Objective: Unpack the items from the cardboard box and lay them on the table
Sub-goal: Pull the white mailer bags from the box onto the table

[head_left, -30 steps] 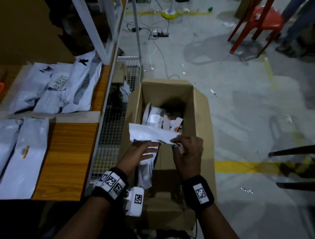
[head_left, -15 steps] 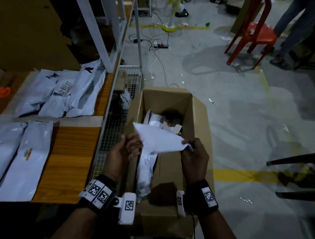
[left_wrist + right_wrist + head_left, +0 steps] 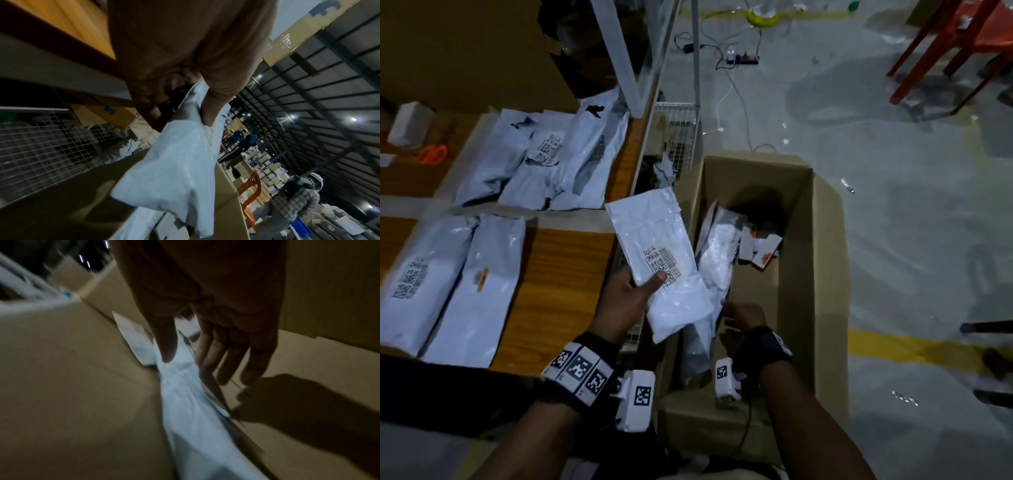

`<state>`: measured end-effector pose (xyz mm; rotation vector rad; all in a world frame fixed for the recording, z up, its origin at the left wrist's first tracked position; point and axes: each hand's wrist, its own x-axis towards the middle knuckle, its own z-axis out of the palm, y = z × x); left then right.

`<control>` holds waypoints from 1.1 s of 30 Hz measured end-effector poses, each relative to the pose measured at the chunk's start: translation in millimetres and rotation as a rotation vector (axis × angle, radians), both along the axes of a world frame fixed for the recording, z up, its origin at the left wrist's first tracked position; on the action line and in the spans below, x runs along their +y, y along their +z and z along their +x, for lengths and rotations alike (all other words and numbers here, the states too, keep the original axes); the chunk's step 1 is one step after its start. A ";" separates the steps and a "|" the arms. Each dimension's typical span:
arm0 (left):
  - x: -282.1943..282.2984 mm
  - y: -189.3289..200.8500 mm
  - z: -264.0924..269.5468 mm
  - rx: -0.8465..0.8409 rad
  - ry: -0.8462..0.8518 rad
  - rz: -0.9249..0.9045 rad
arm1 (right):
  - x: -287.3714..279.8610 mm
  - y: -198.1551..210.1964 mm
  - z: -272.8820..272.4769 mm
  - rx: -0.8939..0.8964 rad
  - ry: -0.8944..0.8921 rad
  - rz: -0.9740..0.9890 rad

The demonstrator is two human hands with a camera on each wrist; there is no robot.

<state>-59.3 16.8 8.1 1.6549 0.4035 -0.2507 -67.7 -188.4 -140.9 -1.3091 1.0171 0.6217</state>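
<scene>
An open cardboard box [image 3: 811,260] stands on the floor beside the wooden table [image 3: 558,274]. My left hand [image 3: 630,294] grips a white plastic mailer bag [image 3: 664,260] with a barcode label, thumb on top, over the box's left wall. The same bag [image 3: 174,170] hangs from the fingers in the left wrist view. My right hand [image 3: 739,315] is inside the box with fingers straight and holds nothing; its fingers [image 3: 230,356] hover over another white bag [image 3: 185,399] lying along the box wall. More white bags [image 3: 719,253] and small cartons [image 3: 760,246] remain inside.
Several white mailer bags [image 3: 465,281] lie in rows on the table, with more [image 3: 551,161] further back. A wire mesh shelf [image 3: 681,137] and white frame posts [image 3: 619,54] stand between table and box. Cables [image 3: 739,58] and a red chair [image 3: 955,44] are on the floor.
The right hand let go of the white bag and dropped into the box. The left hand has turned the bag label-up and carried it left over the box wall, towards the table.
</scene>
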 end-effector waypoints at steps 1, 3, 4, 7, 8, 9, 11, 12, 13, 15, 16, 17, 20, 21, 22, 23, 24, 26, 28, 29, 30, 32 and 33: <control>7.2 1.1 -1.2 -0.006 0.008 0.015 | 4.0 -16.6 -3.0 0.095 0.056 0.002; 19.5 2.8 -4.3 -0.001 0.032 0.038 | 13.3 -30.5 -10.3 0.247 0.196 0.043; 24.7 4.0 -6.8 -0.002 0.046 0.045 | 18.2 -31.6 -13.1 0.292 0.260 0.072; 32.9 8.1 -16.3 0.007 0.064 0.063 | 29.3 -39.0 -13.4 0.329 0.470 0.106; 34.2 8.4 -19.4 0.016 0.071 0.072 | 33.0 -43.6 -12.5 0.321 0.513 0.092; 35.4 8.5 -21.8 0.029 0.079 0.081 | 35.9 -48.0 -11.7 0.309 0.549 0.081; 38.2 6.5 -25.3 0.055 0.096 0.092 | 37.5 -58.9 -13.0 0.273 0.559 0.059; 40.1 5.2 -26.8 0.064 0.098 0.092 | 37.5 -70.9 -13.2 0.239 0.541 0.032; 41.5 4.8 -28.0 0.067 0.099 0.090 | 37.1 -79.6 -14.2 0.202 0.528 0.004; 43.2 6.1 -28.3 0.063 0.106 0.079 | 36.2 -71.9 -8.4 0.165 0.508 -0.073; 42.8 7.5 -27.9 0.057 0.105 0.073 | 33.9 -60.7 -4.0 0.132 0.489 -0.125; 42.3 8.6 -27.5 0.049 0.099 0.065 | 30.4 -41.4 0.9 0.062 0.480 -0.177; 37.7 11.8 -26.7 0.039 0.086 0.034 | 7.9 8.9 2.7 -0.270 0.386 -0.380; 35.9 12.6 -26.7 0.039 0.080 0.023 | -1.3 26.3 -0.3 -0.384 0.346 -0.453; 33.3 13.5 -27.0 0.043 0.072 0.012 | -10.6 39.7 -3.0 -0.504 0.317 -0.505; 30.7 14.6 -27.2 0.049 0.062 0.001 | -18.5 56.0 -6.7 -0.622 0.303 -0.542; 27.9 15.8 -27.3 0.053 0.052 -0.010 | -26.1 70.1 -9.3 -0.755 0.304 -0.621; 22.3 19.2 -27.6 0.049 0.030 -0.033 | -38.3 100.0 -13.0 -1.083 0.329 -0.895; 17.8 22.8 -27.5 0.041 0.012 -0.057 | -43.5 133.7 -15.8 -1.335 0.333 -1.159; 15.8 25.1 -27.4 0.037 0.003 -0.071 | -43.6 146.7 -18.8 -1.397 0.335 -1.242; 14.0 27.7 -27.5 0.033 -0.003 -0.084 | -44.6 151.5 -21.9 -1.440 0.343 -1.295; 11.7 33.4 -27.0 0.022 -0.002 -0.098 | -46.3 156.4 -28.3 -1.500 0.359 -1.337; 11.7 36.0 -26.5 0.015 0.005 -0.104 | -46.6 157.4 -31.1 -1.535 0.362 -1.346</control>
